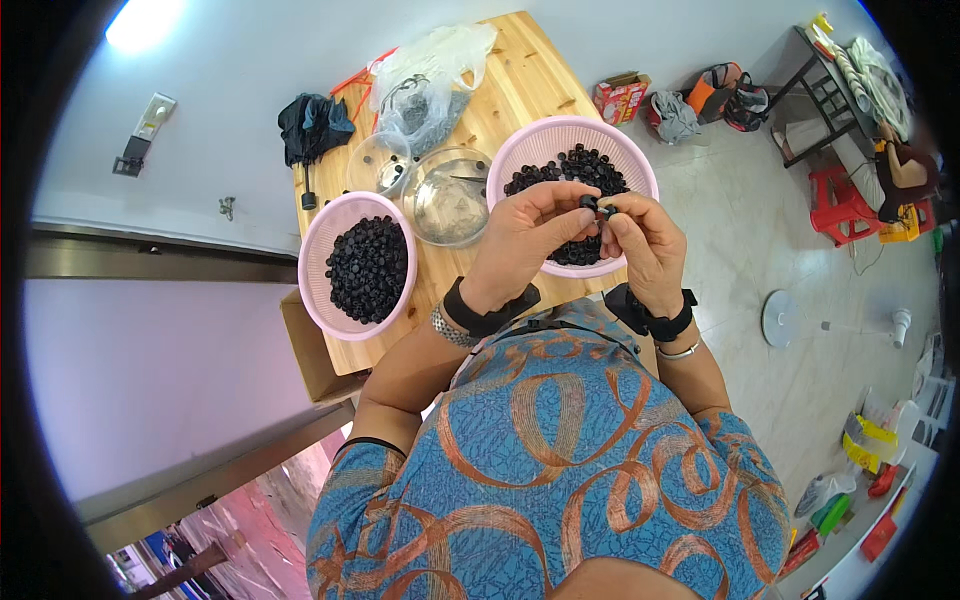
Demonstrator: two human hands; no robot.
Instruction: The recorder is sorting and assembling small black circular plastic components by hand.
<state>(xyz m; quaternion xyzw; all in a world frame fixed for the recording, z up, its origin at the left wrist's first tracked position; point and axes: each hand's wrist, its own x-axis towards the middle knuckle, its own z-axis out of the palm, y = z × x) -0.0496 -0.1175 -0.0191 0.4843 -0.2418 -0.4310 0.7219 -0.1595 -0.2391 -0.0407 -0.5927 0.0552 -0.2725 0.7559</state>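
Note:
Over the right pink basket [645, 170], my left hand [515, 245] pinches a small round black cap-like piece [588, 202] between thumb and fingers. Close against it, my right hand [650, 250] has its fingertips closed on another small black piece [608, 212]. Whether the two pieces touch cannot be made out. Loose black pieces [580, 162] of similar look lie in that basket, partly hidden by my hands. A second pink basket [308, 250], to the left, holds a heap of small black pieces [368, 268]. Both wrists wear black straps.
On the wooden table [545, 65] are a clear round container [440, 200], a smaller clear dish [372, 160], a plastic bag [435, 65] and a black folded umbrella [312, 130]. A cardboard box [303, 345] stands below the left edge. A red stool [835, 205] stands far right.

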